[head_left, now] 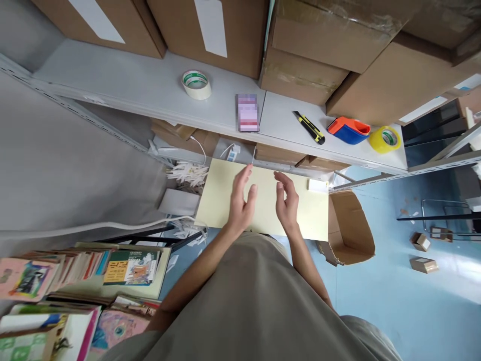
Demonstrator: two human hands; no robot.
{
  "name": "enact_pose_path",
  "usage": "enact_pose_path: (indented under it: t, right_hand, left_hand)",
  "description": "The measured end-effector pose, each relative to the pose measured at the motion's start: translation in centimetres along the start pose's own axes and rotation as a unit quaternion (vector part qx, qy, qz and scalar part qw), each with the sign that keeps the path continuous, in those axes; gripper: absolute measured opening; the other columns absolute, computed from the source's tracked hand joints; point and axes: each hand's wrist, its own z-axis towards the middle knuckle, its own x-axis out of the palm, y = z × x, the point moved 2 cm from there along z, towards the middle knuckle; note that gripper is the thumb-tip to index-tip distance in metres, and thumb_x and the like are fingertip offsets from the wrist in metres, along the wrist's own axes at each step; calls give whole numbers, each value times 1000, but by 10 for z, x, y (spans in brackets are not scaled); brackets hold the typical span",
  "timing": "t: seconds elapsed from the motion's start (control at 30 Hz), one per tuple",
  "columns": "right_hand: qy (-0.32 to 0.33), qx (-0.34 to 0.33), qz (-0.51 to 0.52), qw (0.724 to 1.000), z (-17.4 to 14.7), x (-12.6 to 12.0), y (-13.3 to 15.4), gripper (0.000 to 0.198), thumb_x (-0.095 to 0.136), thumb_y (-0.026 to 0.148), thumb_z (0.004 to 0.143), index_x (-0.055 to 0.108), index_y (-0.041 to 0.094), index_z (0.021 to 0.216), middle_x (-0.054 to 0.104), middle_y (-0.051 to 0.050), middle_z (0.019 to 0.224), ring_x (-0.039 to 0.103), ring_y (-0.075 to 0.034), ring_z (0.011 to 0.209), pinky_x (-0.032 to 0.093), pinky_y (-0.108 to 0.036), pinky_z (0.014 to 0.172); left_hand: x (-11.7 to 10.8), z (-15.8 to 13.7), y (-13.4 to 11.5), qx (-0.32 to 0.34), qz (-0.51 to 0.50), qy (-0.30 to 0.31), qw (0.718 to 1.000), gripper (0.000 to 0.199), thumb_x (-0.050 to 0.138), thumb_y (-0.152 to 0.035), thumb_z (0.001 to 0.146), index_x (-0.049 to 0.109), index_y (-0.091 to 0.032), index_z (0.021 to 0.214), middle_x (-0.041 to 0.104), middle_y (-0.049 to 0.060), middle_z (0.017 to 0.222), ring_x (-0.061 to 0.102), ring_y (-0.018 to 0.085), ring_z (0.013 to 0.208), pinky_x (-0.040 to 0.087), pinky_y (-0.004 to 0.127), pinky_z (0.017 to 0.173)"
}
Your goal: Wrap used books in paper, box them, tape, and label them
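Over a pale yellow board (pixel 214 200) that serves as a tabletop, my left hand (pixel 241 200) is raised with its thumb apart from the fingers, holding nothing. My right hand (pixel 286 200) faces it across a gap, fingers slightly curved and also with nothing in them. To the right of that hand, a small white box (pixel 317 185) lies at the board's far right corner. Beyond the hands, on a grey shelf (pixel 150 90), are a roll of white tape (pixel 196 85), a phone with a blurred screen (pixel 247 113), a yellow-black utility knife (pixel 308 128), an orange-blue tape dispenser (pixel 348 130) and a yellow tape roll (pixel 384 139).
Large cardboard boxes (pixel 210 30) line the back of the shelf. An open carton (pixel 349 230) stands on the floor right of the board. Stacked books (pixel 131 265) are at lower left, near a white cable (pixel 112 225). Shredded paper (pixel 190 175) lies left of the board.
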Motion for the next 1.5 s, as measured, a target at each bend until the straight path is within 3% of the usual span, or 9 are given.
enact_pose_path:
  t: [0.1, 0.2, 0.27, 0.37, 0.47, 0.53, 0.73, 1.1, 1.5]
  right_hand:
    - [16, -2, -32, 999, -4, 14, -13, 56, 46, 57, 125, 65, 26, 168, 70, -18, 171, 68, -33, 160, 59, -60, 133]
    - [30, -27, -88, 995, -7, 25, -27, 56, 48, 55, 124, 62, 26, 171, 58, -18, 183, 52, -36, 175, 47, -68, 142]
    - [37, -27, -103, 994, -6, 30, -35, 57, 50, 52, 123, 60, 27, 173, 55, -19, 184, 52, -37, 174, 49, -69, 140]
    - [49, 5, -77, 996, -1, 33, -41, 61, 53, 50, 121, 52, 26, 177, 62, -23, 176, 74, -35, 150, 67, -61, 122]
    - [60, 43, -43, 996, 5, 34, -40, 53, 55, 52, 119, 60, 24, 164, 83, -19, 141, 87, -29, 114, 76, -50, 100]
    - [67, 69, -32, 995, 6, 33, -37, 43, 55, 54, 118, 68, 25, 147, 88, -13, 116, 87, -26, 99, 76, -44, 90]
    - [63, 88, -12, 994, -1, 31, -29, 33, 53, 56, 116, 67, 26, 114, 88, -9, 99, 89, -25, 91, 73, -38, 78]
    - [46, 111, -13, 993, -11, 33, -29, 27, 58, 53, 112, 65, 27, 112, 86, -8, 107, 87, -24, 88, 71, -39, 78]
    - [50, 104, 7, 993, -29, 36, -19, 29, 44, 54, 120, 57, 28, 119, 88, -9, 111, 89, -23, 85, 69, -39, 78]
  left_hand:
    - [9, -11, 36, -72, 63, 30, 995, 75, 43, -73, 121, 44, -34, 185, 40, 14, 195, 29, 39, 185, 29, 65, 150]
    - [10, -14, 62, -73, 155, 38, 984, 82, 53, -74, 117, 45, -28, 185, 22, 17, 201, 3, 43, 190, 15, 75, 150]
    - [5, -7, 67, -48, 183, 36, 981, 77, 55, -66, 118, 46, -26, 183, 21, 19, 200, 10, 43, 189, 17, 75, 150]
    - [-3, 11, 62, -19, 171, 47, 984, 61, 53, -50, 120, 54, -25, 175, 45, 21, 191, 44, 37, 179, 33, 68, 148]
    - [-5, 25, 51, -16, 132, 56, 990, 43, 55, -40, 119, 69, -25, 156, 76, 18, 163, 71, 32, 157, 45, 61, 142]
    - [-4, 28, 45, -24, 107, 46, 993, 33, 54, -36, 119, 75, -26, 142, 85, 14, 146, 78, 30, 145, 45, 60, 142]
    - [1, 19, 37, -52, 46, 10, 997, 18, 63, -28, 110, 80, -28, 114, 90, 8, 121, 85, 29, 128, 52, 57, 136]
    - [-6, 5, 38, -78, 25, -1, 997, 13, 70, -35, 103, 79, -26, 105, 89, 7, 113, 85, 29, 122, 61, 50, 121]
    - [-17, -4, 36, -97, -8, 18, 995, 25, 57, -29, 107, 79, -26, 96, 90, 7, 111, 85, 27, 118, 63, 46, 116]
